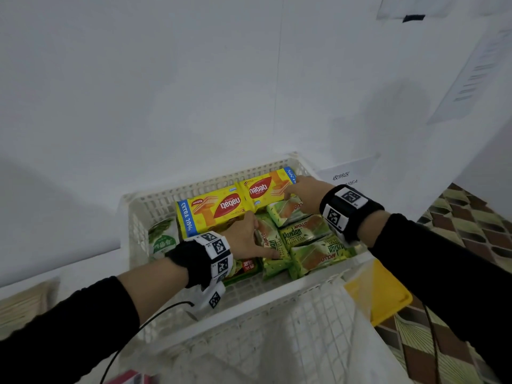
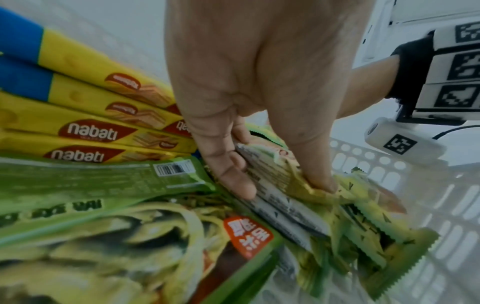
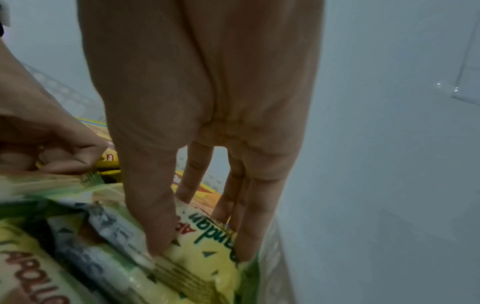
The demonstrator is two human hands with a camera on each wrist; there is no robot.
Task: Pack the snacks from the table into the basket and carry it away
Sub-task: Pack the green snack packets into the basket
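While both hands are down inside the white basket (image 1: 216, 309), we get the head view first: the left hand (image 1: 243, 239) lies among the green Pandan cake packs (image 1: 302, 236) with fingers stretched along one of them, and the right hand (image 1: 304, 192) reaches to the far right corner, over the pack nearest the yellow Nabati wafer packs (image 1: 221, 206). The wafers stand in a row along the far wall, a pale green bag (image 1: 163, 239) sits at the left wall, and a green pouch with a red label (image 1: 246, 268) lies just behind the left wrist. The basket rests on the white worktop (image 1: 83, 264); a pink item (image 1: 130, 379) peeks in at the bottom edge, too blurred to name.

Over to the left wrist view: thumb and fingers (image 2: 233, 181) pinch the crimped edge of a Pandan pack (image 2: 272, 174), nudging it in beside the wafers (image 2: 91, 131).

On the right wrist view, the fingers (image 3: 155, 226) run straight and close together, tips pressed down on another Pandan pack (image 3: 202, 257) against the basket wall; nothing is gripped.

We judge the packing nearly done: most snacks are in and being tidied. Still to come are whatever remains on the worktop, which we cannot see, and lifting the basket away.
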